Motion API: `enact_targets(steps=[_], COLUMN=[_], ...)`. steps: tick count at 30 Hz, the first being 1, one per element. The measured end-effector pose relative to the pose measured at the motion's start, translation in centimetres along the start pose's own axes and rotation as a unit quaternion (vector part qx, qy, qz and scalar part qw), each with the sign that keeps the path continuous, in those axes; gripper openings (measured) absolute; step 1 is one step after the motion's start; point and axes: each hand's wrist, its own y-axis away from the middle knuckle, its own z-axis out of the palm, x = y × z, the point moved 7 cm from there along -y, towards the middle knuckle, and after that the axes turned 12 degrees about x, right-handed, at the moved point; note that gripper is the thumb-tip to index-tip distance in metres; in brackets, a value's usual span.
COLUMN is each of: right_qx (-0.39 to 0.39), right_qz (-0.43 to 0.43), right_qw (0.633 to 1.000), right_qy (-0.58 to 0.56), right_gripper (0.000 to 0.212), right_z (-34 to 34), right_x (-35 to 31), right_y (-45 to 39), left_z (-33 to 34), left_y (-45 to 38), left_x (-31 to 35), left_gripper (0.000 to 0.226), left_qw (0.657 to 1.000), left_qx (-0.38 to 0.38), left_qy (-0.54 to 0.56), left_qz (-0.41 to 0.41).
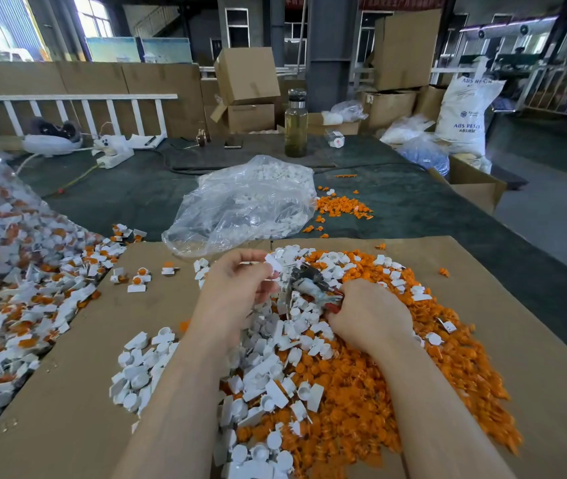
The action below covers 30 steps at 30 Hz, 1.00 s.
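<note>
1. Step in hand, by the look of it: presenting a white housing point(272, 263) to the pliers point(309, 281), so a crimp or press stage, not yet closed up.
2. Pinching that housing in left hand point(237, 281) fingertips, at 1 o'clock of the palm, just above the mixed heap.
3. Gripping the pliers in right hand point(368, 316), fingers curled round the red handles. Nose aimed toward 10 o'clock, just beside the housing. Cannot tell whether touching: tool blurred.
4. Working over loose white parts point(268, 375) and orange caps point(413, 392), both heaped on the cardboard sheet point(68, 392). Orange mostly at 3 to 5 o'clock of the hands, white at 6 to 7.
5. Finished white-and-orange units point(16, 305), apparently, heaped at 9 o'clock, well apart from the hands.
6. Next move, likely: feed the housing into the tool nose, square it up, squeeze the handles.
7. Calls for a steady left pinch and fingertips kept clear, given a small part and a nose close to the thumb.
8. After that, probably: toss the piece to the 9 o'clock heap and pick a fresh part from 6 o'clock.
</note>
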Motion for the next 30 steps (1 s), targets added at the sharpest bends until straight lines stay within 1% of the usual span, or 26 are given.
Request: enact_targets(steps=[2, 4, 6, 9, 11, 14, 16, 19, 25, 28, 30], right_qx=[-0.005, -0.003, 0.012, 0.026, 0.028, 0.037, 0.041, 0.061, 0.112, 0.136, 0.151], right_qz=[-0.004, -0.010, -0.010, 0.001, 0.020, 0.061, 0.061, 0.048, 0.015, -0.009, -0.017], right_qw=[1.000, 1.000, 1.000, 0.994, 0.975, 0.923, 0.899, 0.869, 0.836, 0.846, 0.857], right_qy=[0.000, -0.005, -0.021, -0.109, -0.220, -0.378, -0.431, -0.490, -0.537, -0.515, -0.492], right_gripper=[0.015, 0.011, 0.012, 0.019, 0.015, 0.009, 0.009, 0.009, 0.008, 0.004, 0.007], right_z=[0.0, 0.1, -0.2, -0.8, -1.2, -1.8, -2.2, -2.9, -4.2, -4.6, -4.6], right_x=[-0.2, -0.4, -0.4, -0.3, -0.3, -0.3, -0.5, -0.9, -1.6, -1.8, -1.9], right_y=[0.1, 0.3, 0.3, 0.0, -0.2, -0.2, -0.2, -0.1, 0.3, 0.5, 0.5], left_z=[0.4, 0.6, 0.7, 0.9, 1.0, 1.2, 1.3, 1.6, 2.1, 2.0, 2.1], left_y=[0.3, 0.4, 0.5, 0.4, 0.4, 0.3, 0.4, 0.6, 1.3, 1.4, 1.4], left_x=[0.0, 0.0, -0.1, -0.2, -0.1, -0.2, -0.2, 0.0, 0.0, 0.1, 0.3], left_gripper=[0.021, 0.022, 0.020, 0.016, 0.017, 0.018, 0.016, 0.015, 0.015, 0.017, 0.016], left_qw=[1.000, 1.000, 1.000, 0.998, 0.997, 0.999, 1.000, 0.999, 0.998, 0.997, 0.997], left_qx=[-0.011, -0.016, -0.021, -0.031, -0.034, -0.010, 0.009, 0.016, 0.004, 0.018, 0.020], left_qy=[-0.005, -0.002, 0.012, 0.047, 0.067, 0.032, 0.017, 0.038, 0.063, 0.071, 0.070], left_qz=[0.007, 0.005, -0.006, -0.022, -0.026, -0.006, 0.006, 0.012, -0.001, -0.007, -0.002])
